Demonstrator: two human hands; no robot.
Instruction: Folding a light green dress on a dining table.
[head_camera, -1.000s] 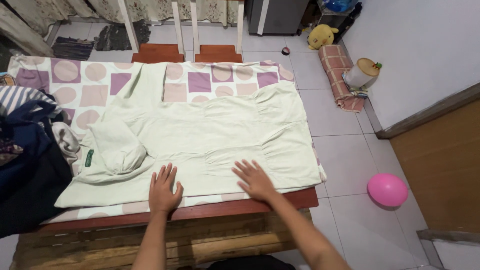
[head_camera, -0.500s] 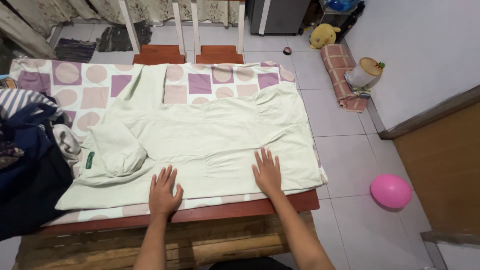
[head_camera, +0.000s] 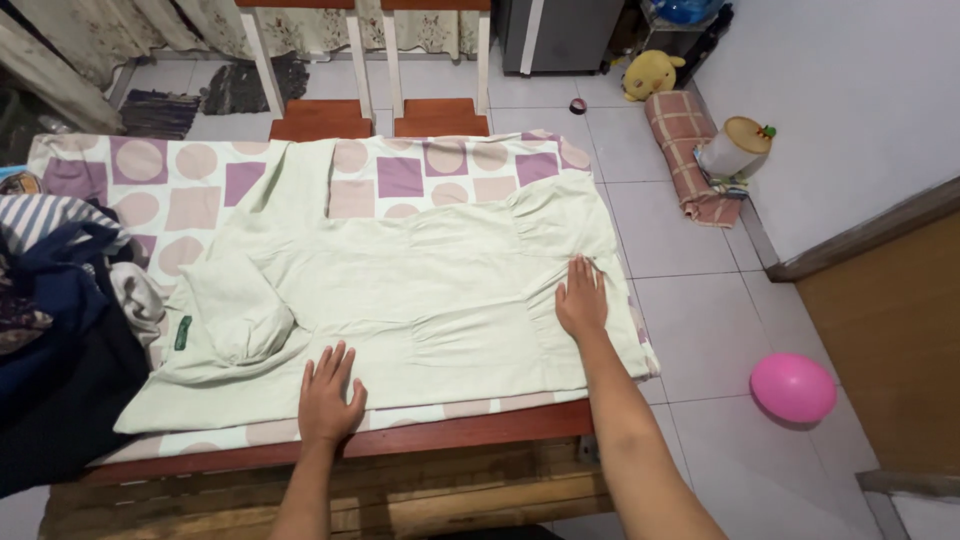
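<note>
Garment (head_camera: 420, 290), pale green, lies spread mostly flat and unfolded on the patterned table cover (head_camera: 180, 175), left hand (head_camera: 328, 395) at 6 o'clock and right hand (head_camera: 581, 298) at 3 o'clock pressing it, fingers splayed, gripping nothing, hood end bunched at 9 o'clock.

The garment (head_camera: 420, 290) is pale green. The tablecloth (head_camera: 180, 185) is cream with pink circles and purple squares. The balloon (head_camera: 793, 387) is pink; the stuffed toy (head_camera: 648, 75) yellow.

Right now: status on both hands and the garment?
Left hand flat, open, on pale green garment near table edge. Right hand flat, open, on its right side. Garment spread over patterned cloth. Dark clothes pile at left, clear of hands.
</note>
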